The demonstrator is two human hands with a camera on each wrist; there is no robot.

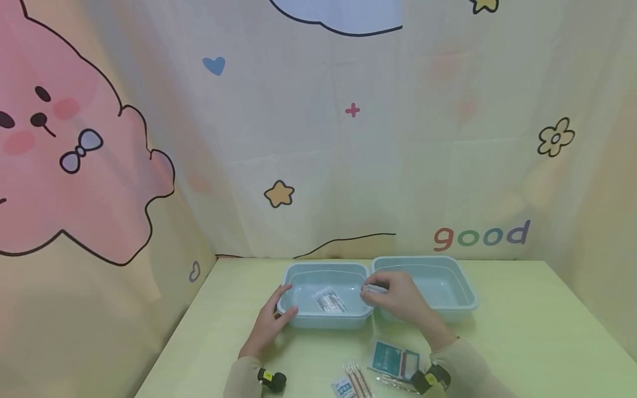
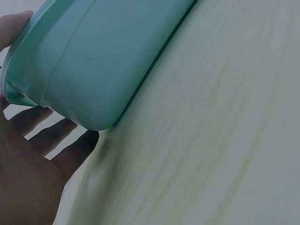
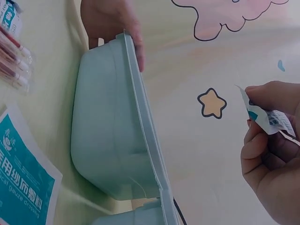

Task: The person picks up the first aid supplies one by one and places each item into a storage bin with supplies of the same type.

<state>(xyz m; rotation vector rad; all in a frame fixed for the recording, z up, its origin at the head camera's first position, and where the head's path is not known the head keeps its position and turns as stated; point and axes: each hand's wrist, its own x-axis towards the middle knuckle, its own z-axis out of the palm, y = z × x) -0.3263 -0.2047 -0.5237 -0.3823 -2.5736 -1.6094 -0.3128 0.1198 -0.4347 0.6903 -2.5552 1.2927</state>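
Note:
My left hand point(image 1: 266, 326) holds the left end of a light blue plastic basin point(image 1: 325, 320), with a finger and the thumb over its rim. More fingers touch the basin's outer wall in the left wrist view. A printed white packet point(image 1: 330, 300) lies inside this basin. Above the place where the two basins meet, my right hand point(image 1: 398, 298) pinches a small white packet point(image 3: 274, 121) with teal and dark print between thumb and fingers. A second light blue basin point(image 1: 450, 316) stands directly to the right, partly hidden by that hand.
In front of the basins lie a teal-and-white medical gauze dressing packet point(image 1: 388, 358), a bag of cotton swabs point(image 1: 359, 381) and a small white-and-blue packet point(image 1: 343, 387). Another clear packet point(image 1: 395, 382) is partly covered by the right wrist camera. A printed curtain point(image 1: 323, 166) hangs behind the table.

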